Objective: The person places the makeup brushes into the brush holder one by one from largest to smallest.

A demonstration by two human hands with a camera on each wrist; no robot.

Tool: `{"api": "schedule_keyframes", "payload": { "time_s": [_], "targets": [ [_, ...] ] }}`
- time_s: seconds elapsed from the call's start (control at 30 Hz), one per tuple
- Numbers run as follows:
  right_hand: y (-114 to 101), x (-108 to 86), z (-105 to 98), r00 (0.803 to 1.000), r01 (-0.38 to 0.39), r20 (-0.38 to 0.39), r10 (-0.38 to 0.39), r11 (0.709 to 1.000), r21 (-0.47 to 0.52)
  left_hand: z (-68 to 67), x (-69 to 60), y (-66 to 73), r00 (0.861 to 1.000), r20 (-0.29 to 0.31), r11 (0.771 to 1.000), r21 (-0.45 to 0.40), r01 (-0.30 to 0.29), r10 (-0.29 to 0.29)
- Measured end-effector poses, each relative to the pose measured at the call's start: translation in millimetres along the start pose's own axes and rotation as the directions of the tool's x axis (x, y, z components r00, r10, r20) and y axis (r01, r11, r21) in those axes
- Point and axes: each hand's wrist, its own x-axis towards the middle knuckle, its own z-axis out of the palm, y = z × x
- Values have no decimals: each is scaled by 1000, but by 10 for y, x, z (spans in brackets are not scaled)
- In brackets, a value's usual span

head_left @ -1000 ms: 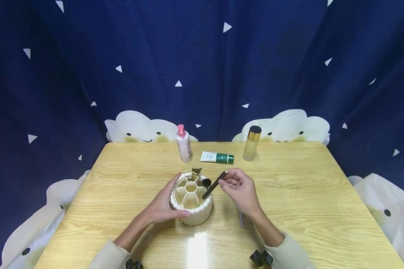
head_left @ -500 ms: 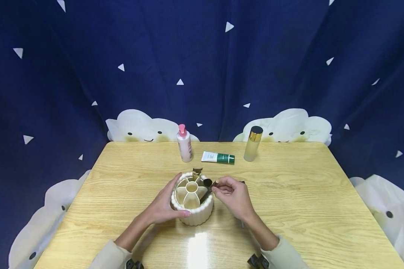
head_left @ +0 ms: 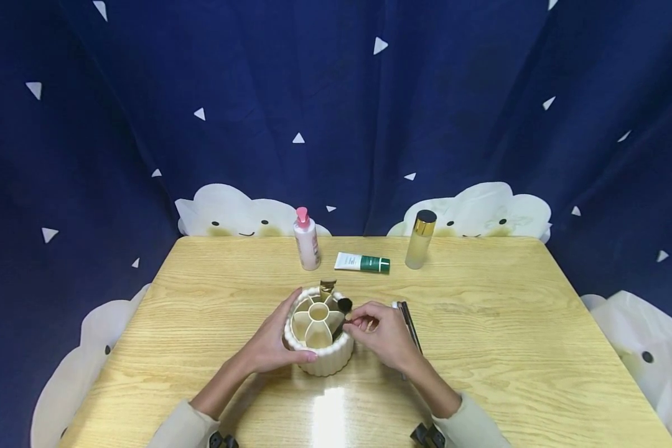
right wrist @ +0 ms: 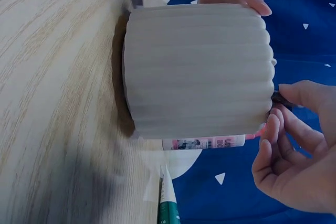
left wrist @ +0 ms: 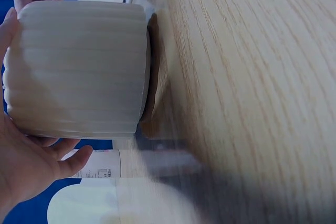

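A cream ribbed round makeup organizer [head_left: 326,359] with petal-shaped compartments stands on the wooden table. My left hand [head_left: 271,342] grips it from the left, thumb at the front and fingers round the back. At its right rim, my right hand [head_left: 382,333] pinches the top of a slim black pencil-like stick [right wrist: 282,99] between thumb and fingers. The stick's lower part is down in a right-hand compartment, mostly hidden. Beside it, a brush with a dark round head [head_left: 345,305] stands in the organizer. A gold tube [head_left: 327,289] pokes up from a back compartment.
Behind stand a white pump bottle [head_left: 307,246] with a pink top and a frosted bottle [head_left: 420,242] with a gold and black cap. A white and green tube [head_left: 362,262] lies between them. Slim sticks [head_left: 410,323] lie by the right wrist, partly covered.
My right hand has moved left and down to the organizer's rim, and the black stick has sunk into the compartment. The left hand has stayed in place.
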Motion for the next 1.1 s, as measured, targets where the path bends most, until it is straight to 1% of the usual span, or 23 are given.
{"api": "schedule_keyframes", "payload": {
  "time_s": [0.1,0.2,0.3,0.5,0.7,0.77,0.87,0.93,1.1],
  "targets": [
    [30,-7,-38,999,26,24,-26,999,-18,-3,3,-4,1000,0,1000,2,-4,4],
    [76,-18,-109,998,51,24,-50,998,-21,1,5,-10,1000,-2,1000,7,-11,11],
    [136,-22,-210,999,42,14,-42,999,-23,2,6,-17,1000,-6,1000,17,-16,16],
    [337,-9,-446,999,-35,-2,35,996,-84,-4,9,-28,1000,-15,999,39,-24,24],
    [577,40,-637,995,-96,-3,97,983,-155,-7,25,-41,999,-17,997,56,-48,49],
    [649,63,-689,991,-135,-5,136,976,-170,-5,29,-48,999,-19,997,59,-49,50],
    [759,95,-752,981,-193,-8,195,963,-187,0,34,-49,999,-24,997,56,-44,46],
    [829,108,-782,975,-217,-8,220,956,-198,4,36,-46,999,-28,998,50,-43,45],
    [998,118,-800,970,-233,19,242,949,-214,16,35,-46,999,-30,999,42,-33,34]
  ]
}}
